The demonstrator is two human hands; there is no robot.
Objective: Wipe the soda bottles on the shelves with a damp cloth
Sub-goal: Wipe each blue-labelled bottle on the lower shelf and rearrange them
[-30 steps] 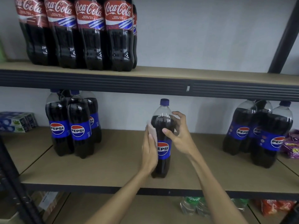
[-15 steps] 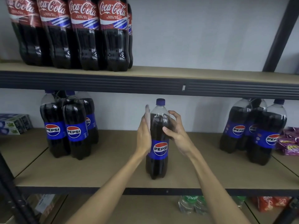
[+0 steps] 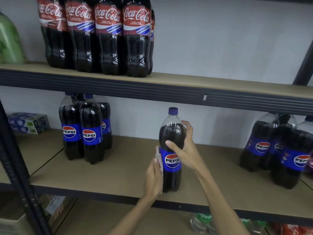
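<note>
Step in hand: wiping one Pepsi bottle, which stands upright mid-shelf near the front edge, well apart from the Pepsi groups at left & right. R hand is clamped round its shoulder, thumb in front, fingers behind, steadying it. L hand lies flat, fingers straight, pressing the cloth to the bottle's left side at label height. Prob. only that side is being covered. Next calls for: R hand turns the bottle while L rubs, then neck & cap. Coke bottles wait on the shelf above.
</note>
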